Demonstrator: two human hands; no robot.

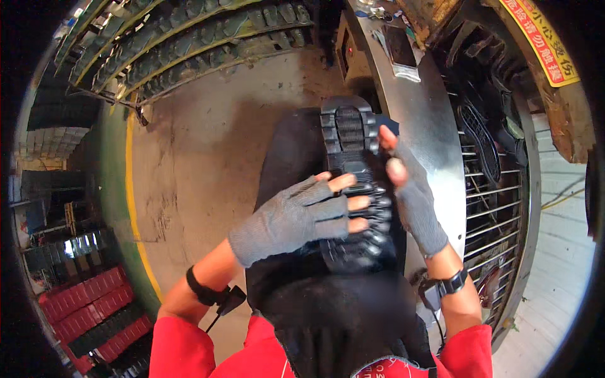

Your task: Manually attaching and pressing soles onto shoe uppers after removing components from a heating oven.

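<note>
"As we look from the left side, what do you notice before the black treaded sole point(351, 165)?"

"Far to the left of the sole, and lower, are red stacked pieces point(88, 296). Nearer comes the left hand point(293, 217). It is spread wide, and its fingers point(359, 203) lie across the lugs."

"Is it a good way?"

"I believe so. Such a wide hand should share the pressure evenly, so that the sole does not rock."

"And where exactly is the sole?"

"It is over the person's lap, tread side up, with its length pointing away from the body. What is under it, I cannot tell."

"Then the right hand point(413, 195)?"

"Just beside the right edge of the sole, with its fingers half bent. It is blurred, so I cannot tell if it grips this edge. In my opinion, it should support the side whenever the left hand presses."

"And further right of the sole?"

"Near it stands the metal bench point(435, 126). It would be wise to keep the right knuckles away from there."
</note>
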